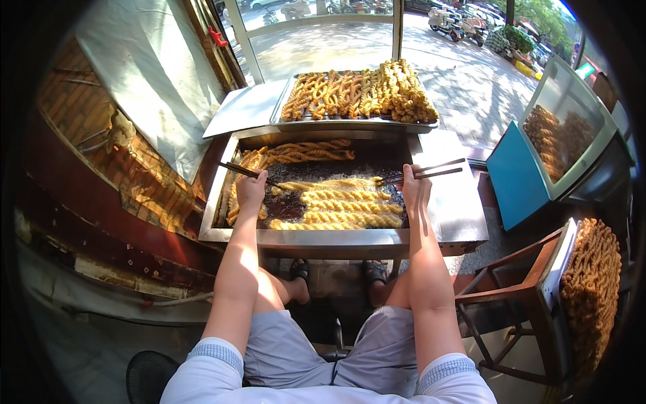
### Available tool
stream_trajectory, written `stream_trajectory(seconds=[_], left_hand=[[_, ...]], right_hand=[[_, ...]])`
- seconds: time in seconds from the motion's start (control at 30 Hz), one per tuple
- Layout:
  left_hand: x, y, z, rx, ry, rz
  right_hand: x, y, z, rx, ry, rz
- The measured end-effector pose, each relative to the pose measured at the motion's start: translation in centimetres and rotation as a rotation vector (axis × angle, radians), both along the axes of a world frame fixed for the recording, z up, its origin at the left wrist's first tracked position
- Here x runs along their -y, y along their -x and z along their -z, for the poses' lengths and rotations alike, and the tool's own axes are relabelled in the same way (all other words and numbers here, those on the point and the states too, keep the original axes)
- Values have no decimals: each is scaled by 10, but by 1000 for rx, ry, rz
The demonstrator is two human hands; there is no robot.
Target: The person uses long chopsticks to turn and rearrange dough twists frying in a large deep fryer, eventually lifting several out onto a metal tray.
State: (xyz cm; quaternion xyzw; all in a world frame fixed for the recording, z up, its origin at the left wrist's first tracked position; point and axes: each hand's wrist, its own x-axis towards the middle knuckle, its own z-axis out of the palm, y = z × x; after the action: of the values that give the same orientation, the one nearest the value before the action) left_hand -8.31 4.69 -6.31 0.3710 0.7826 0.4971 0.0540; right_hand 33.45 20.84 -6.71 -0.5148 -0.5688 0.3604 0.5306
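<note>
My left hand grips a pair of dark chopsticks over the left part of a rectangular steel fryer. In my right hand is a second pair of chopsticks, its tips by the right end of a pale twisted dough stick. The left pair's tips reach that stick's left end. Below it several golden dough twists float side by side in dark bubbling oil. Browner twists lie along the fryer's back and left walls.
Behind the fryer, a metal tray bears piled fried twists. A blue-sided display case stands right, above a wooden stool carrying another heap of twists. A white sheet hangs at left. A black fan-like object sits low left.
</note>
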Motion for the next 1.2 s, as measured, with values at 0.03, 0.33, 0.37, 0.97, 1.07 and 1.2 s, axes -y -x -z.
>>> stream_trajectory(seconds=[0.03, 0.33, 0.37, 0.97, 1.07, 1.2], left_hand=[[1, 8, 5, 13, -32, 10], [5, 11, -5, 117, -148, 62], [6, 11, -7, 142, -158, 52], [37, -14, -70, 470, -212, 223], [31, -21, -66, 584, -141, 297], [15, -31, -55, 671, -45, 309]], right_hand=[[2, 3, -5, -25, 8, -16], [4, 1, -12, -160, 12, -45], [3, 1, -11, -192, 15, -54], [4, -28, -31, -320, 158, -284], [3, -30, -28, -266, 181, -347], [5, -20, -23, -199, 179, -392]])
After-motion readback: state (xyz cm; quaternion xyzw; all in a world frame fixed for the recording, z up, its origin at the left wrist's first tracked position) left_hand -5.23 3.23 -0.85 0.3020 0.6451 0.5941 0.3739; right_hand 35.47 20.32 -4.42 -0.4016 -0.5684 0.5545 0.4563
